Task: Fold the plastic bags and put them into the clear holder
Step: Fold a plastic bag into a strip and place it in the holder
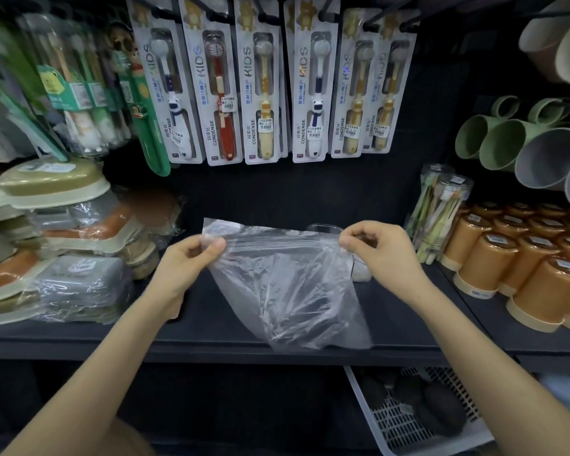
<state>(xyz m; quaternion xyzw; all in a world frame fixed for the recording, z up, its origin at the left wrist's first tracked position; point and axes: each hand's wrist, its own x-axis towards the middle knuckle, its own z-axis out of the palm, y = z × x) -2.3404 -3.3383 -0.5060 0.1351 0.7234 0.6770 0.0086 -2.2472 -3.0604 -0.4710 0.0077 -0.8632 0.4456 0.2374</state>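
The plastic bag hangs between the 2 hands. Its top edge is stretched taut and the rest droops to a crumpled end below them, just above the front lip of the dark shelf. The left hand pinches 1 top corner between thumb and curled fingers. The right hand pinches the other corner the same way. Both hands are raised and well apart.

Just behind the right hand, partly veiled by the bag, sits what looks like the clear holder; only its rim shows clearly.

The bag looks almost weightless, thin, limp and slippery, so it will likely sag, cling and spring out of any crease. Pinching the corners and the top edge seems the soundest hold. For folding, it probably wants laying flat on the shelf below the hands and pressing with flat fingers to push the air out.
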